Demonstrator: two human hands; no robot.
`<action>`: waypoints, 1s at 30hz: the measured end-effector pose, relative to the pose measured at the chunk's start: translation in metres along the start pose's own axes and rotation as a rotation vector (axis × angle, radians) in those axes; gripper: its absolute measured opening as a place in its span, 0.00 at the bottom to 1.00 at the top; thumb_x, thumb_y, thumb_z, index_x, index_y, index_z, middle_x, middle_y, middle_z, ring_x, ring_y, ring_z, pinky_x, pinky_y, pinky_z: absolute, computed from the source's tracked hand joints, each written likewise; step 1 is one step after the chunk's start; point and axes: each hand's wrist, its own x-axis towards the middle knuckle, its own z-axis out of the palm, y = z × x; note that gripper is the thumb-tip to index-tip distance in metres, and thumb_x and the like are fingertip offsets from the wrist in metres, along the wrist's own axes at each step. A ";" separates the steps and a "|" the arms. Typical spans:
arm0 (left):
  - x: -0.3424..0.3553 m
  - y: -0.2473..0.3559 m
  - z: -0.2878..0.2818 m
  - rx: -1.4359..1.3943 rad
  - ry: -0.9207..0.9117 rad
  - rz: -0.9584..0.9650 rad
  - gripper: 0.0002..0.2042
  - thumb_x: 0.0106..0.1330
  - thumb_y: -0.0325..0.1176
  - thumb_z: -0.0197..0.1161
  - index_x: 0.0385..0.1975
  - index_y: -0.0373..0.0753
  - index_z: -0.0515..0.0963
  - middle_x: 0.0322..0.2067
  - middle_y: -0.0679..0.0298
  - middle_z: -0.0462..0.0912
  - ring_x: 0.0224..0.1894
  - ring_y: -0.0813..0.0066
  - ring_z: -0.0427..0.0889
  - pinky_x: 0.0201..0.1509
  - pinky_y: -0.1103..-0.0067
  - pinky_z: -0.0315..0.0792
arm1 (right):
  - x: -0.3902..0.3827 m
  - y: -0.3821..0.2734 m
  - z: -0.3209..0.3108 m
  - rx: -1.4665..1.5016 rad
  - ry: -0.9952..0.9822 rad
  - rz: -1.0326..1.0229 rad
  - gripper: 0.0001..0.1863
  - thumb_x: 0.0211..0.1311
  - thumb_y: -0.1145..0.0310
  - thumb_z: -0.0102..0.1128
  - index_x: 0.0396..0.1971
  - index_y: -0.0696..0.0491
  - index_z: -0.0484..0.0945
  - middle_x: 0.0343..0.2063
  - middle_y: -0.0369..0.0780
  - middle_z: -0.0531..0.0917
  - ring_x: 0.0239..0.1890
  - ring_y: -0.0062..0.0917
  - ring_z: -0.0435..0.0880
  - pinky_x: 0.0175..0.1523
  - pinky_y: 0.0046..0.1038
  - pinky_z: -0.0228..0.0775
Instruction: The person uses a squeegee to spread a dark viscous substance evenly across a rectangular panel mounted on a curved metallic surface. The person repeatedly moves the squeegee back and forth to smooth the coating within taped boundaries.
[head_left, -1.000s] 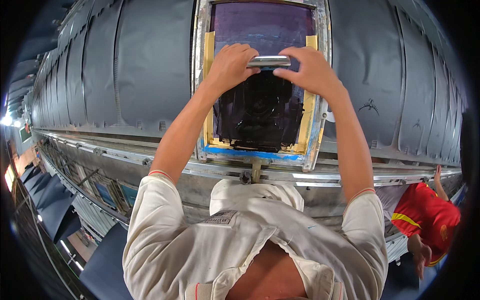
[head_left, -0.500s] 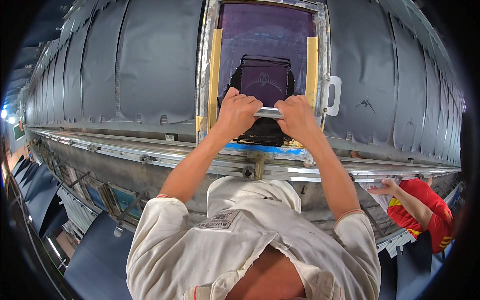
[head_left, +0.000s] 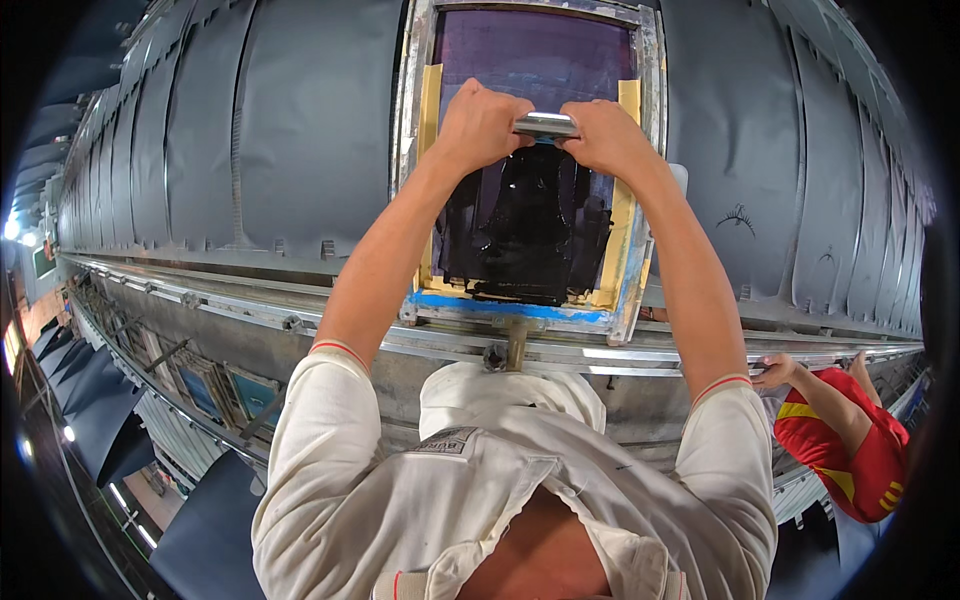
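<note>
My left hand (head_left: 482, 125) and my right hand (head_left: 607, 138) are closed on the two ends of a squeegee (head_left: 547, 124) with a silvery grip. The squeegee stands across the purple mesh of a printing screen (head_left: 540, 52), and its lower edge is hidden from view. Wet black ink (head_left: 530, 230) covers the mesh on the near side of the squeegee. Around the mesh runs a worn metal frame (head_left: 648, 62), with yellow tape (head_left: 430, 108) down its inner sides and a blue strip (head_left: 500, 302) along the near end.
Dark grey sheets (head_left: 310, 120) lie in a row along the long table on both sides. One sheet at right bears a small black print (head_left: 738, 217). A metal rail (head_left: 235, 302) runs along the near edge. At lower right a co-worker in red (head_left: 845, 440) reaches toward the rail.
Both hands have moved the squeegee away from me, up the screen. Black ink now hides the curved design that showed in the mesh. The co-worker's hand has shifted slightly.
</note>
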 end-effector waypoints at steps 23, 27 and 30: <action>-0.001 0.000 0.016 -0.135 0.017 -0.040 0.07 0.55 0.34 0.74 0.33 0.47 0.86 0.30 0.65 0.86 0.37 0.60 0.84 0.43 0.64 0.68 | -0.103 0.097 0.062 0.582 0.690 0.824 0.20 0.71 0.51 0.62 0.47 0.55 0.82 0.33 0.42 0.87 0.36 0.34 0.85 0.47 0.36 0.74; -0.064 0.024 0.042 0.095 0.200 0.112 0.13 0.55 0.27 0.67 0.42 0.44 0.85 0.42 0.66 0.88 0.38 0.64 0.82 0.45 0.66 0.69 | -0.100 0.101 0.055 0.729 0.746 0.802 0.16 0.71 0.55 0.65 0.43 0.54 0.84 0.24 0.35 0.82 0.27 0.21 0.78 0.36 0.30 0.70; -0.136 0.079 0.048 0.199 0.247 0.122 0.17 0.53 0.23 0.68 0.44 0.42 0.83 0.45 0.67 0.88 0.41 0.68 0.82 0.44 0.70 0.69 | -0.112 0.081 0.021 0.800 0.761 0.748 0.14 0.72 0.58 0.65 0.42 0.54 0.84 0.21 0.32 0.79 0.22 0.17 0.74 0.30 0.28 0.65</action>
